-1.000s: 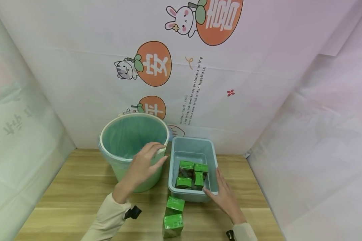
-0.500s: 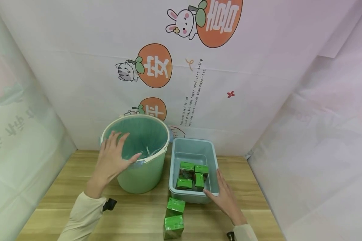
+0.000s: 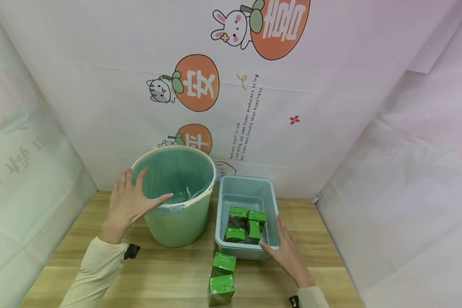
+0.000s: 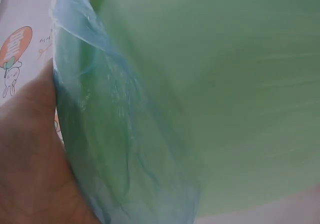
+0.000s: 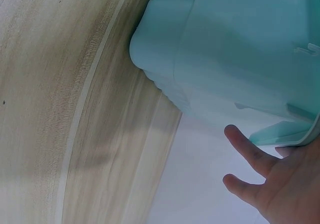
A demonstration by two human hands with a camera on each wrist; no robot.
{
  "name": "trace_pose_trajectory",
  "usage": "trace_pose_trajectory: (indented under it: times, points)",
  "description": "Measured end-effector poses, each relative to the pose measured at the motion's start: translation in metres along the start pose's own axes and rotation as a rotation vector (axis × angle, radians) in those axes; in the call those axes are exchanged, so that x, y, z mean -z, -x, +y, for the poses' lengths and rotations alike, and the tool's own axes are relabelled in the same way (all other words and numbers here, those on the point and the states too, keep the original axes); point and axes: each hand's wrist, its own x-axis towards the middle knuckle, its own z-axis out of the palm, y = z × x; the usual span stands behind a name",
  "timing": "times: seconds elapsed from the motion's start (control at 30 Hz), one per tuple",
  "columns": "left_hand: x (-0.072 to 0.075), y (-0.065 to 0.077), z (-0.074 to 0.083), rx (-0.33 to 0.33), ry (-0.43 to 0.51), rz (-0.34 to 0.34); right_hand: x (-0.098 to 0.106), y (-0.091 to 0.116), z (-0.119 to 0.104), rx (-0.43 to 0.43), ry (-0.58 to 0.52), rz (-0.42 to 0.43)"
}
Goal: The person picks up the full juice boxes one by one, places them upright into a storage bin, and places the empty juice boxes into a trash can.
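A green trash bin point(image 3: 177, 226) stands at the left, lined with a thin plastic bag point(image 4: 125, 114) folded over its rim. My left hand point(image 3: 125, 203) is at the bin's left rim with fingers and thumb spread; nothing is gripped. To the right is a light blue plastic basin point(image 3: 242, 251), with several small green-topped boxes point(image 3: 235, 234) inside. At its near right corner, my right hand point(image 3: 288, 252) has straight fingers along the side and its thumb at the front rim. In the right wrist view, the fingers point(image 5: 255, 154) lie spread beside the basin wall.
Two more green-topped boxes, one point(image 3: 224, 262) behind the other point(image 3: 221, 288), stand on the wooden table point(image 3: 177, 278) in front of the basin. White printed sheets point(image 3: 331, 107) hang at the back and on both sides.
My left hand has moved from the bin's right front rim across to its left rim, fingers spreading. The bin's rim and liner now show at the front. My right hand stays at the basin.
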Motion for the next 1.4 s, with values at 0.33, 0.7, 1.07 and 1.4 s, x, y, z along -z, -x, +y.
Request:
trace_pose_trajectory:
  times: [0.33,0.7,1.07,1.4]
  points:
    - [0.003,0.001,-0.002,0.006,0.019,-0.070,-0.001,-0.003,-0.001,0.018,-0.006,0.012]
    - [0.004,0.001,-0.004,0.031,0.101,-0.151,0.000,-0.003,0.000,0.047,-0.016,0.049]
    - [0.004,0.002,-0.006,0.037,0.088,-0.141,-0.001,-0.001,-0.009,0.115,-0.001,0.119]
    - [0.003,0.000,-0.004,0.027,0.075,-0.135,-0.013,0.016,-0.028,0.404,0.033,0.376]
